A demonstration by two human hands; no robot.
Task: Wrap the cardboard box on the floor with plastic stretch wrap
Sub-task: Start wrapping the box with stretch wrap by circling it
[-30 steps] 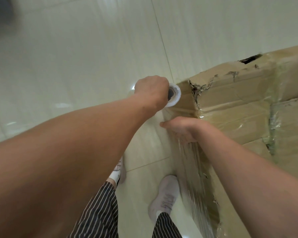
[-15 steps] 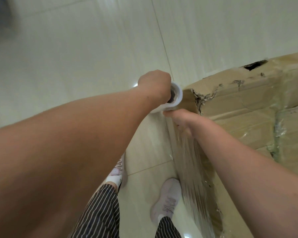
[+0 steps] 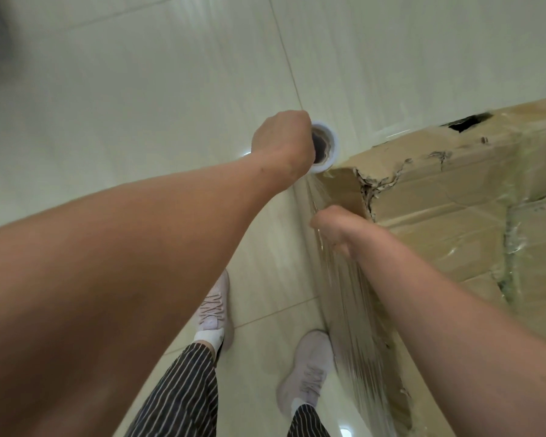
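Stretch film being led round the box's torn corner

The battered brown cardboard box point(image 3: 454, 212) stands on the pale tiled floor point(image 3: 139, 121), with clear stretch film point(image 3: 353, 304) down its near side. The left hand point(image 3: 281, 143) fists the white roll point(image 3: 327, 146) beside the corner. Just below that grip, the right hand point(image 3: 336, 230) bears on the film, probably to keep it taut. Its finger pose is hidden.

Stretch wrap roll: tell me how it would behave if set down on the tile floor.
The stretch wrap roll is round with a hollow core, so it would probably roll on the glossy floor. The left hand alone holds it, so likely light. Its film looks thin, probably floppy.
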